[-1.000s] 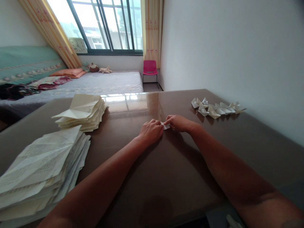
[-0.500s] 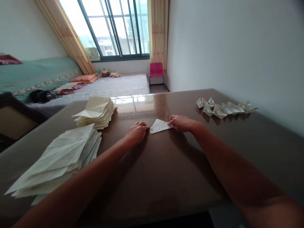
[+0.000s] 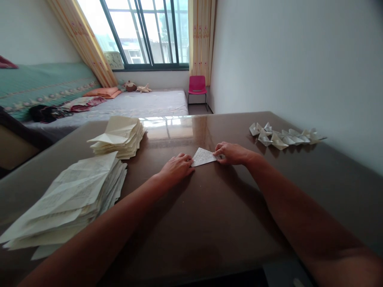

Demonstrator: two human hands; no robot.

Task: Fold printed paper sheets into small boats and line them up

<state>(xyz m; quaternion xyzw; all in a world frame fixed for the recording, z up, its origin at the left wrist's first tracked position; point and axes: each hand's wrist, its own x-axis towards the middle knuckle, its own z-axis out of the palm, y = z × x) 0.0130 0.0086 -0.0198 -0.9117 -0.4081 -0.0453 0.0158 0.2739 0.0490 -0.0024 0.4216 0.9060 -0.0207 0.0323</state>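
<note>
A small printed paper folded into a triangle (image 3: 203, 156) lies flat on the dark brown table (image 3: 209, 215). My left hand (image 3: 176, 169) rests knuckles up at the triangle's left corner, its fingers curled and touching the paper's edge. My right hand (image 3: 231, 153) pinches the triangle's right corner with thumb and fingers. Both forearms stretch across the table toward it.
Two stacks of creased paper sheets sit at the left, one near (image 3: 68, 199) and one farther back (image 3: 119, 137). A row of several small folded paper pieces (image 3: 284, 137) lies at the right by the white wall. Beyond the table are a bed and a pink chair (image 3: 197, 87).
One second ago both hands were pressed together over the small paper. They have moved apart, uncovering the flat triangle; my left hand drew back to the left, then returned to its corner.
</note>
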